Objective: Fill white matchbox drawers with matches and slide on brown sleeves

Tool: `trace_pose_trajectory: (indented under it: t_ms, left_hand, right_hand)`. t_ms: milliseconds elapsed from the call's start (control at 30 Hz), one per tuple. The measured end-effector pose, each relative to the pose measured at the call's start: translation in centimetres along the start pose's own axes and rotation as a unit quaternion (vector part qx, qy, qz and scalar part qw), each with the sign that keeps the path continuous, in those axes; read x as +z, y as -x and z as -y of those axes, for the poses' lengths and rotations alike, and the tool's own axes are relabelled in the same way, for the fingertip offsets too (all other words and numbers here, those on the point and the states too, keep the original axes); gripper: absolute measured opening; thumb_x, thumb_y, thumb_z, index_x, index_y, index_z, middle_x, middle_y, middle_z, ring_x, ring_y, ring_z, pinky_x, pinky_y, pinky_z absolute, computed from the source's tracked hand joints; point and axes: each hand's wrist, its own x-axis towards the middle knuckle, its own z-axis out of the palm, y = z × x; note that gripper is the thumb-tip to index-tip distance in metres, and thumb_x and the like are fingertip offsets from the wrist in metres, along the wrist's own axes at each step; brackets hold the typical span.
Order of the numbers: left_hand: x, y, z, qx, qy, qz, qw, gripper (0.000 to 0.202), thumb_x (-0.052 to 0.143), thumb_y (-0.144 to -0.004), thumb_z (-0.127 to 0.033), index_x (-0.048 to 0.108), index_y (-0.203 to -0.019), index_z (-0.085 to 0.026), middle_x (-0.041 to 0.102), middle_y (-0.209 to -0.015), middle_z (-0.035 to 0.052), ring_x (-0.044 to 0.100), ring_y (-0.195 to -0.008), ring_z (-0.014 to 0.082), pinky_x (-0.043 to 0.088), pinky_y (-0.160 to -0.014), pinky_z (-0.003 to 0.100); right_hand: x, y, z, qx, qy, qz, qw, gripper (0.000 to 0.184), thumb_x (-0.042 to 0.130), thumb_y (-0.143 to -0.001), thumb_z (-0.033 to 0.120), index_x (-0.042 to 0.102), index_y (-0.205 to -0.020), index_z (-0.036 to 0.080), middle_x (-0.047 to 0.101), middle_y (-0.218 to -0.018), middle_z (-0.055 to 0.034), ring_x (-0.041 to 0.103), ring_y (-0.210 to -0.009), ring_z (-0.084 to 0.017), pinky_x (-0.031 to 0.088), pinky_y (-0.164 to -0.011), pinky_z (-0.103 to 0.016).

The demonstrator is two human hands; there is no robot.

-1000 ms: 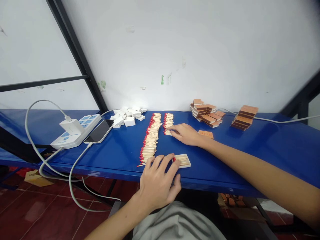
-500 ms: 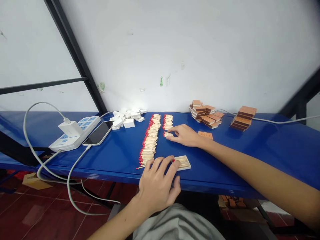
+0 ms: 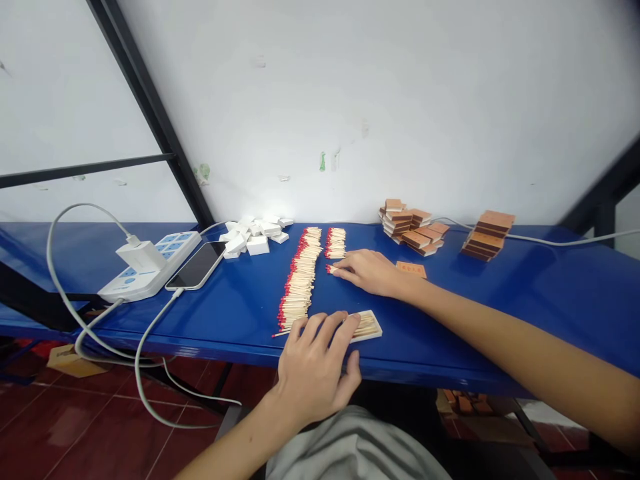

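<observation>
My left hand [image 3: 318, 368] lies spread over the near edge of the table, index fingertip on the left end of a white matchbox tray [image 3: 379, 331] with matches in it. Its thumb stands apart from the tray. Beyond it, my right hand [image 3: 371, 272] pinches a small bunch of matches [image 3: 330, 269], red heads pointing left. A short row of red-headed matches [image 3: 336, 243] lies just past these fingers. To the left runs a long row of matches [image 3: 299, 283] laid side by side. An orange matchbox label or sleeve [image 3: 413, 269] lies flat beside my right wrist.
White trays [image 3: 257, 245] are heaped at the back left. Brown matchboxes [image 3: 411, 227] pile up at the back right, near a leaning stack [image 3: 487, 235]. A phone [image 3: 196, 267], power strip [image 3: 150, 267] and looping cables occupy the left. A wall [image 3: 350, 100] stands behind.
My right thumb and index finger have drawn together over the small bunch of matches, covering more of it. My left hand stays nearly still at the tray.
</observation>
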Motion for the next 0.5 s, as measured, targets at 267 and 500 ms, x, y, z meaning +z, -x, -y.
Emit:
trace_pose_trajectory:
  t_ms: [267,500]
  left_hand:
    - [0.0,0.0,0.0,0.001,0.002,0.012,1.000,0.042,0.051,-0.090,-0.027,0.053,-0.131,-0.017,0.066,-0.127,0.0073,0.058,-0.104,0.0264,0.038,-0.088,0.042]
    - [0.0,0.0,0.1,0.002,-0.009,0.015,1.000,0.040,0.050,-0.092,-0.028,0.054,-0.130,-0.017,0.066,-0.126,0.0078,0.058,-0.104,0.0268,0.038,-0.087,0.042]
  right_hand:
    - [-0.5,0.8,-0.4,-0.060,-0.039,0.021,0.997,0.047,0.039,-0.102,0.050,0.076,-0.089,0.023,0.063,-0.084,-0.0067,0.056,-0.079,-0.020,0.038,-0.071,-0.030]
    - [0.0,2.5,-0.7,-0.114,-0.016,-0.027,0.993,0.045,0.036,-0.104,0.040,0.076,-0.108,0.021,0.065,-0.104,-0.0124,0.053,-0.094,-0.025,0.041,-0.084,-0.038]
